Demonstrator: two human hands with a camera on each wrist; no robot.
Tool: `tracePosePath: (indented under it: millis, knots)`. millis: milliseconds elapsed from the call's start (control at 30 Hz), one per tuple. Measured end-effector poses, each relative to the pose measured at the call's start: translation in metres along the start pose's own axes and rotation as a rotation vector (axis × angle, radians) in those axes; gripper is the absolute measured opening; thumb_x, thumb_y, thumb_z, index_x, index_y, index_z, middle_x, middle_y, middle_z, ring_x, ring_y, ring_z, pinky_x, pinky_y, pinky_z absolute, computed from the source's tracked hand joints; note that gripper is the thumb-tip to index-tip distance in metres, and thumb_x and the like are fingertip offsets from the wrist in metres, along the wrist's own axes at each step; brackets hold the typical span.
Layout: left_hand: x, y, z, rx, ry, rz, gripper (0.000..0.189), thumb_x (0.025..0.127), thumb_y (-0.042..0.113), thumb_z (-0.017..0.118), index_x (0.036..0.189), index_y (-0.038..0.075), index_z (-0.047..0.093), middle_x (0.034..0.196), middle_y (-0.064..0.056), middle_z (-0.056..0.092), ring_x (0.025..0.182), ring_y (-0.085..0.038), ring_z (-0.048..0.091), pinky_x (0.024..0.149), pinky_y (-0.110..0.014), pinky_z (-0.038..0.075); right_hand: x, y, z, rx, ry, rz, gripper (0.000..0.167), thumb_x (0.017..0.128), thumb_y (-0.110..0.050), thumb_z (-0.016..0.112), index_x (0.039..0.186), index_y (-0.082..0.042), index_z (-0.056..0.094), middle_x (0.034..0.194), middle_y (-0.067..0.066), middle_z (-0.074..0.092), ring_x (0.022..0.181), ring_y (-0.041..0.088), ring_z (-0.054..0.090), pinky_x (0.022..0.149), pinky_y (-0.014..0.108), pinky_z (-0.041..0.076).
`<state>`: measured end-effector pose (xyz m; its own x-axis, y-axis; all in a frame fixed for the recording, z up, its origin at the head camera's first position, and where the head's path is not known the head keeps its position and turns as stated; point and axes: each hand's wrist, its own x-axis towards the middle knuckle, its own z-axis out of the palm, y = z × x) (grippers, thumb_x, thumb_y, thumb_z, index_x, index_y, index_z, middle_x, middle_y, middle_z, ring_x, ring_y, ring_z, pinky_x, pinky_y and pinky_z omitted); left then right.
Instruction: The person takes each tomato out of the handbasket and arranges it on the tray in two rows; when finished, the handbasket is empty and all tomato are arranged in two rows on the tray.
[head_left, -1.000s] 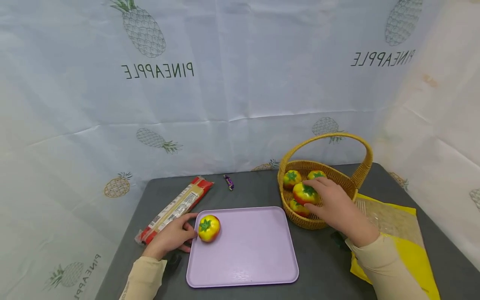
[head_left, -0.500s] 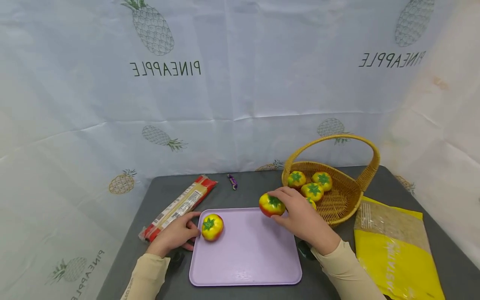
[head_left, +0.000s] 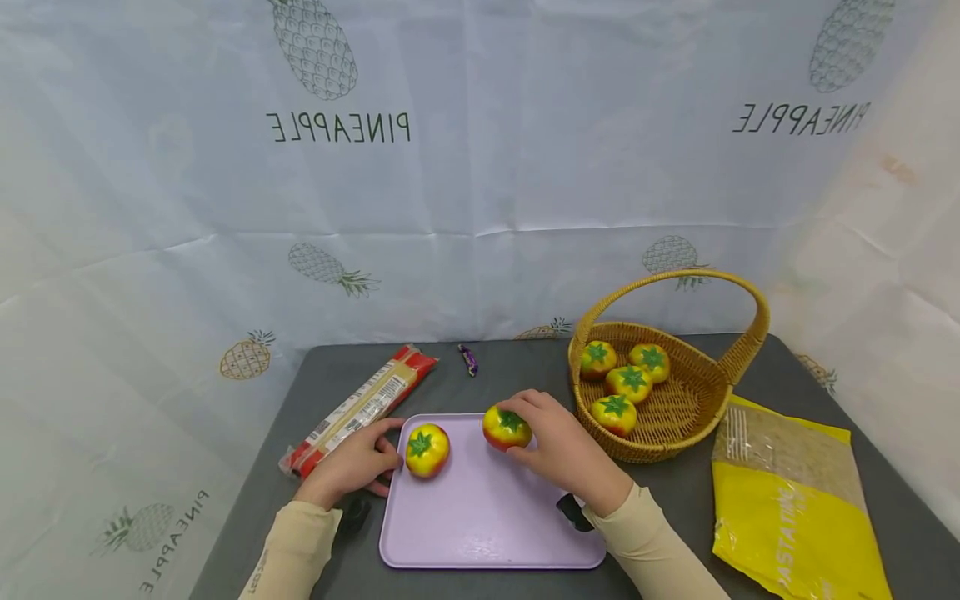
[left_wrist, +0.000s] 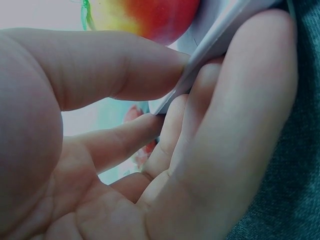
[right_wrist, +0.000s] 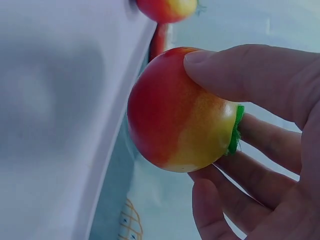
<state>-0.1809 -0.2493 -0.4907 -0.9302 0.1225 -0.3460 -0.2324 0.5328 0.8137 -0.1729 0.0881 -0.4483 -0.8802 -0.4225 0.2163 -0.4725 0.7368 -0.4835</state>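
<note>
My right hand (head_left: 558,446) holds a red-and-yellow toy tomato (head_left: 504,429) with a green leafy top. In the right wrist view this tomato (right_wrist: 175,112) is between thumb and fingers, apart from the tray surface. A second toy tomato (head_left: 427,451) sits at the left end of the lilac tray (head_left: 487,525). On the tray's left edge, my left hand (head_left: 356,462) pinches the rim; the left wrist view shows the thumb on one side of the rim (left_wrist: 200,55) and fingers on the other. Several more toy tomatoes (head_left: 628,383) lie in the wicker basket (head_left: 686,408).
Behind my left hand lies a red-and-tan packet of noodles (head_left: 367,408). A small purple-wrapped sweet (head_left: 468,360) is at the back of the dark table (head_left: 517,371). The basket's tall handle arches up at the right, with a yellow pasta bag (head_left: 798,508) beside it.
My right hand has lifted a toy tomato out of the basket and carried it left over the tray's far part. My left hand has stayed at the tray's edge.
</note>
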Motion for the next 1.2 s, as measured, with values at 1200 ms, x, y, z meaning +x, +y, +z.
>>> tracePosePath:
  millis: [1200]
  knots:
    - [-0.002,0.003,0.0,0.014,0.004,-0.014,0.063,0.094,0.012,0.077,0.153,0.015,0.057,0.096,-0.012,0.062,0.076,-0.025,0.067,0.063,-0.038,0.067,0.005,-0.004,0.034,-0.02,-0.097,-0.088,0.054,0.087,-0.018,0.091,0.137,-0.018,0.071,0.134,0.0,0.068,0.12,0.018,0.065,0.106,0.043,0.06]
